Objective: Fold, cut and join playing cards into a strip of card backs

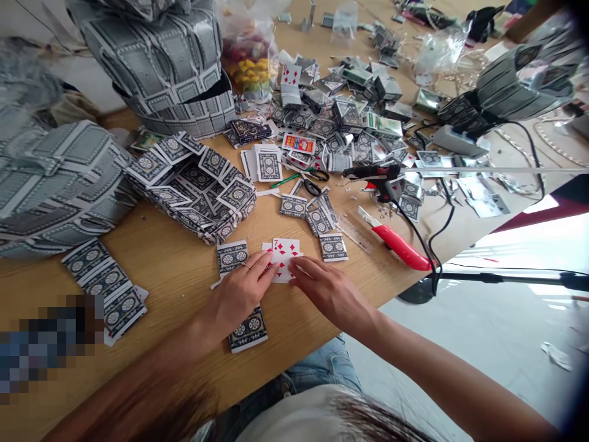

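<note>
Seven of diamonds partly hidden under the left hand and right hand, fingers lying flat, unclenched.

We see bright, even light, with glare washing out the pale floor and only soft shadows on the wooden table. Wide-angle distortion bends the edges, the corners blur and darken, and a pixelated patch covers the lower left.

on the wooden table, a playing card lies before the scissors, a utility knife to its right
</note>
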Tool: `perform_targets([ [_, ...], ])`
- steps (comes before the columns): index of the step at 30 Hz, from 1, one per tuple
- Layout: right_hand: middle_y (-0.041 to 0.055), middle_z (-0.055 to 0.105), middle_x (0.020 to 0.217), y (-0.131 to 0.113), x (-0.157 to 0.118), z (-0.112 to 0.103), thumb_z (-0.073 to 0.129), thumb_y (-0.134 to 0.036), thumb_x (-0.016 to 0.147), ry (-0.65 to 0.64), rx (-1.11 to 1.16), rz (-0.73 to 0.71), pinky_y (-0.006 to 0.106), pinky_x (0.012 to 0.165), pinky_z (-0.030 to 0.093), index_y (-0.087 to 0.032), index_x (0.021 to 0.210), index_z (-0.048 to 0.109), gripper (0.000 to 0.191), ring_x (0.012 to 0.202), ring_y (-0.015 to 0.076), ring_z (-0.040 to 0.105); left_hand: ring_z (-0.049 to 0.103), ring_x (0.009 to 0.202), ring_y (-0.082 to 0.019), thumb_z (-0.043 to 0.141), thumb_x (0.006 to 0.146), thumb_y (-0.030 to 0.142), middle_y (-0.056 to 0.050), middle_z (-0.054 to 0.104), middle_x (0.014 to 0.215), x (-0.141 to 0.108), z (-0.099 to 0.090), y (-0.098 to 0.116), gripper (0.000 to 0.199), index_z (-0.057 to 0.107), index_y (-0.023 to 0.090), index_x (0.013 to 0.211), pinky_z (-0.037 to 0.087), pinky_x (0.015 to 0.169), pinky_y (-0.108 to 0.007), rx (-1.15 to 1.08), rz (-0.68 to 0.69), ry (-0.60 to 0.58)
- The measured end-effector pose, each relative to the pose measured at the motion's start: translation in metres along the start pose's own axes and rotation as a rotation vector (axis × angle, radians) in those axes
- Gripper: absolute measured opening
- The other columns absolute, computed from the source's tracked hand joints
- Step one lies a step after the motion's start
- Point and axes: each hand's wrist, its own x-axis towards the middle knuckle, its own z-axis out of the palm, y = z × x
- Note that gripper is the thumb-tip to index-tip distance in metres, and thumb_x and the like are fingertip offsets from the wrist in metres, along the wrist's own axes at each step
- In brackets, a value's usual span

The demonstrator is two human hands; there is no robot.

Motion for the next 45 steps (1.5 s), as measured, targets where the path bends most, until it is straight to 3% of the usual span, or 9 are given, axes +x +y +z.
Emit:
perform_targets([
  [5,0.0189,0.066,0.117,0.002,0.000,-0.007,0.041,-0.018,0.101,0.002,0.019,-0.070,0.036,0.085,0.060,-0.008,0.105,0.067,0.028,0.101,0.0243,0.068,0.064,0.107,-0.024,0.038,0.096,0.006,-0.015,0.068,0.116,0.001,0.000,-0.003,0.035,0.068,0.010,0.115,0.058,0.083,-0.032,0.002,0.012,-0.002],
  [9,0.0194,0.066,0.115,0.002,0.003,-0.012,0.037,-0.015,0.102,-0.107,-0.062,-0.117,0.035,0.082,0.060,-0.007,0.101,0.067,0.031,0.092,0.0226,0.069,0.065,0.105,-0.024,0.040,0.096,0.006,-0.015,0.068,0.113,0.002,-0.003,-0.002,0.034,0.070,0.010,0.112,0.058,0.083,-0.032,-0.001,0.020,-0.007],
  [19,0.0248,0.068,0.095,-0.025,0.012,-0.005,0.037,0.004,0.089,-0.238,-0.594,-0.202,0.031,0.050,0.052,0.003,0.104,0.065,0.032,0.070,0.0219,0.066,0.062,0.110,-0.024,0.046,0.093,0.004,-0.011,0.067,0.117,-0.002,0.007,-0.011,0.034,0.070,0.015,0.113,0.055,0.089,-0.033,-0.118,-0.015,-0.013],
  [22,0.0241,0.067,0.096,-0.024,0.014,-0.009,0.036,0.004,0.089,-0.238,-0.632,-0.229,0.032,0.054,0.052,0.001,0.104,0.065,0.033,0.076,0.0233,0.065,0.063,0.107,-0.023,0.046,0.093,0.005,-0.010,0.067,0.113,-0.002,0.007,-0.012,0.033,0.071,0.017,0.111,0.056,0.086,-0.032,-0.103,-0.014,-0.004],
  [26,0.0144,0.064,0.092,-0.013,0.012,-0.012,0.039,-0.004,0.093,-0.250,-0.454,-0.158,0.031,0.062,0.052,-0.007,0.098,0.065,0.027,0.076,0.0188,0.060,0.062,0.108,-0.022,0.045,0.093,0.004,-0.010,0.066,0.116,-0.003,0.005,-0.009,0.036,0.068,0.018,0.118,0.055,0.082,-0.030,-0.023,-0.013,-0.042],
  [29,0.0133,0.062,0.094,-0.010,0.007,-0.010,0.038,-0.008,0.095,-0.193,-0.384,-0.143,0.030,0.065,0.051,-0.008,0.101,0.064,0.026,0.077,0.0176,0.059,0.062,0.107,-0.022,0.044,0.093,0.003,-0.010,0.066,0.117,-0.003,0.004,-0.007,0.037,0.067,0.018,0.118,0.055,0.081,-0.031,-0.010,0.007,-0.052],
  [33,0.0131,0.062,0.089,-0.013,0.004,-0.007,0.036,-0.004,0.094,-0.187,-0.447,-0.154,0.030,0.062,0.048,-0.006,0.100,0.064,0.029,0.073,0.0174,0.057,0.062,0.108,-0.022,0.042,0.093,0.002,-0.010,0.067,0.117,-0.003,0.005,-0.006,0.038,0.068,0.016,0.116,0.055,0.084,-0.031,-0.015,0.026,-0.015],
  [40,0.0155,0.065,0.081,-0.029,0.020,-0.016,0.036,0.004,0.088,-0.298,-0.664,-0.199,0.031,0.050,0.040,-0.002,0.096,0.068,0.033,0.063,0.0188,0.056,0.064,0.105,-0.023,0.043,0.093,0.003,-0.010,0.069,0.115,-0.002,0.006,-0.006,0.038,0.069,0.015,0.117,0.056,0.080,-0.032,0.002,0.044,0.000],
  [45,0.0136,0.067,0.074,-0.042,0.029,-0.017,0.038,0.007,0.084,-0.265,-0.695,-0.201,0.031,0.056,0.042,-0.003,0.096,0.069,0.034,0.060,0.0181,0.055,0.065,0.105,-0.022,0.044,0.093,0.004,-0.010,0.069,0.114,-0.003,0.009,-0.008,0.036,0.068,0.015,0.116,0.055,0.082,-0.031,-0.007,0.052,0.001],
])
